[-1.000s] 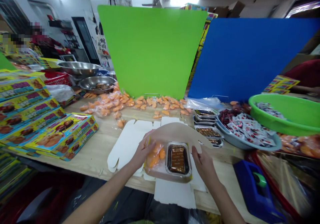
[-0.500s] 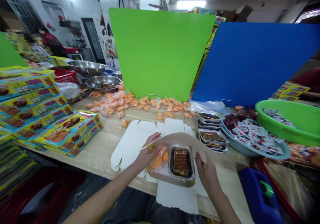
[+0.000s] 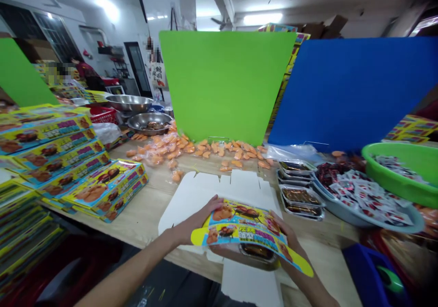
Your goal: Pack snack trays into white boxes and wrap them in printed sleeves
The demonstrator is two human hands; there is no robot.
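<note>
A printed yellow and blue box [image 3: 242, 227], its lid folded part way over, is between my hands. Under the lid's front edge shows a foil tray [image 3: 257, 251] with dark contents. My left hand [image 3: 201, 215] grips the box's left side, its fingers closed at the back corner. On the right side my right hand [image 3: 285, 234] holds the box, partly hidden by the lid flap. Flat white cardboard blanks [image 3: 195, 193] lie beneath the box.
Printed boxes [image 3: 109, 184] are stacked at left. Orange pieces [image 3: 174, 145] lie along a green divider [image 3: 226, 83]. Foil trays [image 3: 301, 195], a basin of sachets [image 3: 362, 197] and a blue dispenser [image 3: 372, 270] stand at right. A person [image 3: 87, 72] is far left.
The box's printed lid has come over the tray and orange pieces, which were exposed before. Both hands have shifted on the box's sides, and the camera view has moved slightly.
</note>
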